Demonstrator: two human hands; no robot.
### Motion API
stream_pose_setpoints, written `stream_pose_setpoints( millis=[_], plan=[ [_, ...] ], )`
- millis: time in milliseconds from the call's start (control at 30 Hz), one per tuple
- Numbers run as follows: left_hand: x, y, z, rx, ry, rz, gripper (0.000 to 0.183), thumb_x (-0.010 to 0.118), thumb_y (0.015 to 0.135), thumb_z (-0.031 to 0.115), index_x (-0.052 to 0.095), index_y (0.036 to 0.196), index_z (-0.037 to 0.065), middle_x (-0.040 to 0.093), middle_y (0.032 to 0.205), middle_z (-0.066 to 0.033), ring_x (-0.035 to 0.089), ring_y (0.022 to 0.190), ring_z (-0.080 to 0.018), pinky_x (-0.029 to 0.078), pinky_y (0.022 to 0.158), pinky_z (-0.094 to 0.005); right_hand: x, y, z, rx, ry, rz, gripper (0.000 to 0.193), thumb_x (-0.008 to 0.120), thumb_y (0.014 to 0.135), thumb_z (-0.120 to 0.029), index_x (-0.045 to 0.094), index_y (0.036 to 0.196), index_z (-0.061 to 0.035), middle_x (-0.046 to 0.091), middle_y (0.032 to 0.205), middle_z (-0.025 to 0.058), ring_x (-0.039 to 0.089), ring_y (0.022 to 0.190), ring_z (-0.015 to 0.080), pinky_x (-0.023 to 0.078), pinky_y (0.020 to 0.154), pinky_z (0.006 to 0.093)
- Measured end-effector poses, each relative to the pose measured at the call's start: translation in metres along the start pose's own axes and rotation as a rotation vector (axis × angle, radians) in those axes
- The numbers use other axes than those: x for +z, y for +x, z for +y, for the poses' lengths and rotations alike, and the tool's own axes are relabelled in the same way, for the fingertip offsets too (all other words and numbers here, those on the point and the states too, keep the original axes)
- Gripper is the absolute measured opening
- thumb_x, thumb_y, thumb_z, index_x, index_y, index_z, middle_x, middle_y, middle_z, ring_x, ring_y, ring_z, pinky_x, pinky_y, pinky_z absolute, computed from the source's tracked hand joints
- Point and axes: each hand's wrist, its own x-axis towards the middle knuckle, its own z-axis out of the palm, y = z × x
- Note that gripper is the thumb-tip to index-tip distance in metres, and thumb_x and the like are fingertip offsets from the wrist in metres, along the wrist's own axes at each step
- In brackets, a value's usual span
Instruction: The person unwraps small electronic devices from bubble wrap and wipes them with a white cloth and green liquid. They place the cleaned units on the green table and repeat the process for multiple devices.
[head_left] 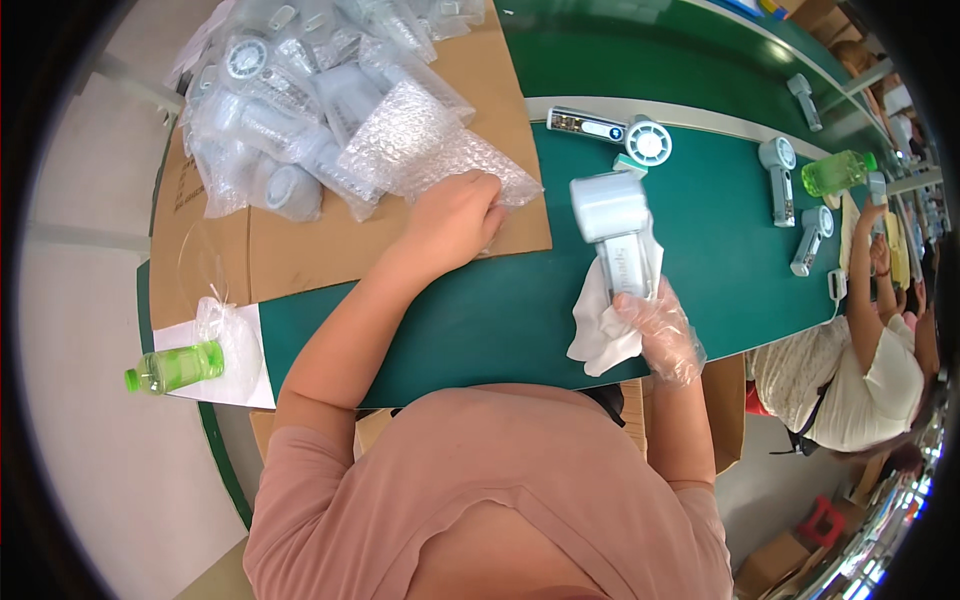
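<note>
My right hand, in a clear plastic glove, is closed around a handheld fan with a pale round head and a clear handle. A white cloth is bunched in the same hand, behind and below the handle. On the cardboard, my bare left hand is closed on the near corner of a bubble wrap bag. That bag lies against a heap of bagged fans. Beyond my right hand, another handheld fan rests on the green table, with a small pale green-and-white block beside it.
Cardboard covers the table's left part. A green bottle lies at the left edge by a clear plastic bag. More fans and an upright green bottle stand at right, where a person in white works.
</note>
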Motion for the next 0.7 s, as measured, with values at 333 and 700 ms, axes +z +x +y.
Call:
stream_pose_setpoints(
  millis=[333, 700],
  plan=[
    [-0.019, 0.005, -0.045, -0.284, -0.600, -0.244, 0.019, 0.053, 0.091, 0.016, 0.061, 0.085, 0.000, 0.055, 0.072, -0.0027, 0.051, 0.070, -0.0134, 0.042, 0.062, -0.0304, 0.051, 0.041, -0.011, 0.207, -0.166, -0.305, 0.059, 0.065, 0.087, -0.025, 0.041, 0.134, 0.0016, 0.058, 0.108, 0.0075, 0.058, 0.092, 0.0130, 0.049, 0.080, 0.0260],
    [-0.014, 0.011, 0.062, 0.231, 0.241, 0.027, 0.009, 0.057, 0.073, 0.008, 0.055, 0.081, 0.002, 0.058, 0.081, -0.0160, 0.057, 0.075, -0.0353, 0.046, 0.067, -0.0445, 0.057, 0.058, 0.009, 0.035, 0.046, -0.416, 0.025, 0.060, 0.091, -0.028, 0.057, 0.104, -0.0070, 0.061, 0.081, -0.0002, 0.059, 0.068, 0.0092, 0.048, 0.061, 0.0243]
  ],
)
